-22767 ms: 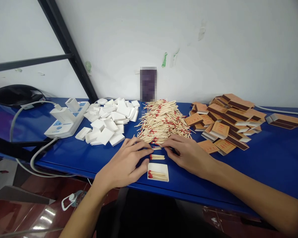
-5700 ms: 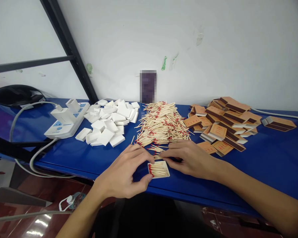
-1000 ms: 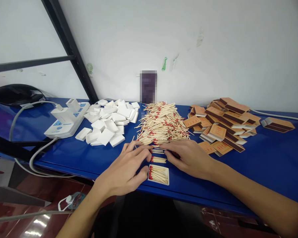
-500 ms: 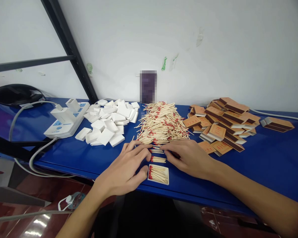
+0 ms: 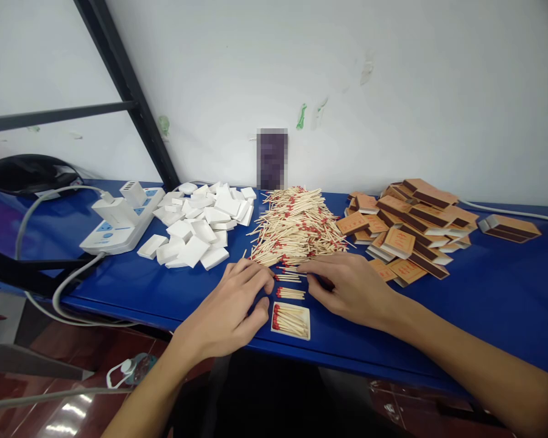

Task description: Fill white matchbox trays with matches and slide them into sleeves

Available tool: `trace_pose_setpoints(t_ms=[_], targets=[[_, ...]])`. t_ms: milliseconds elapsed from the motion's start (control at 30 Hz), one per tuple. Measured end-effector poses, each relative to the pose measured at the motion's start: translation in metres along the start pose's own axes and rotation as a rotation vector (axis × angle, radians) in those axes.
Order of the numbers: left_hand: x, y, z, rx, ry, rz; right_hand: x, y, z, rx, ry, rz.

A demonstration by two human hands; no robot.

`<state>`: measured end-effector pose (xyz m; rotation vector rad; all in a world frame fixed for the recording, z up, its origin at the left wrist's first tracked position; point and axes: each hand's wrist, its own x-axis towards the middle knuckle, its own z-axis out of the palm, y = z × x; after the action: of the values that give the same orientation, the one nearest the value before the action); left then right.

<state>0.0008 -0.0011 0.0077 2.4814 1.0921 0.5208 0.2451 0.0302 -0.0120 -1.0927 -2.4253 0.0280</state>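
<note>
Red-tipped wooden matches point(image 5: 290, 293) lie in a short row on the blue desk point(image 5: 484, 292), between the hands and just behind the small white cardboard tray point(image 5: 307, 316), part-filled with matches, heads leftward. Since half a second ago the left hand point(image 5: 231, 307) has curled its fingers back, loosely bent, gripping nothing, thumb beside the tray. The right hand point(image 5: 349, 286) rests palm-down, fingertips on loose matches; whether it pinches any is hidden.

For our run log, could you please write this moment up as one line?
left hand: fingertips by loose matches, thumb near tray | right hand: fingertips on loose matches | tray: holds matches, near table edge
</note>
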Motion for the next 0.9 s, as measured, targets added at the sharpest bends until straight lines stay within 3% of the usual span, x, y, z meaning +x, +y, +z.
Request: trace_pose_setpoints(t_ms=[900], targets=[[-0.0006, 0.0007, -0.0011, 0.042, -0.038, 0.008, 0.0004, -0.0026, -0.0014, -0.002, -0.089, -0.047]])
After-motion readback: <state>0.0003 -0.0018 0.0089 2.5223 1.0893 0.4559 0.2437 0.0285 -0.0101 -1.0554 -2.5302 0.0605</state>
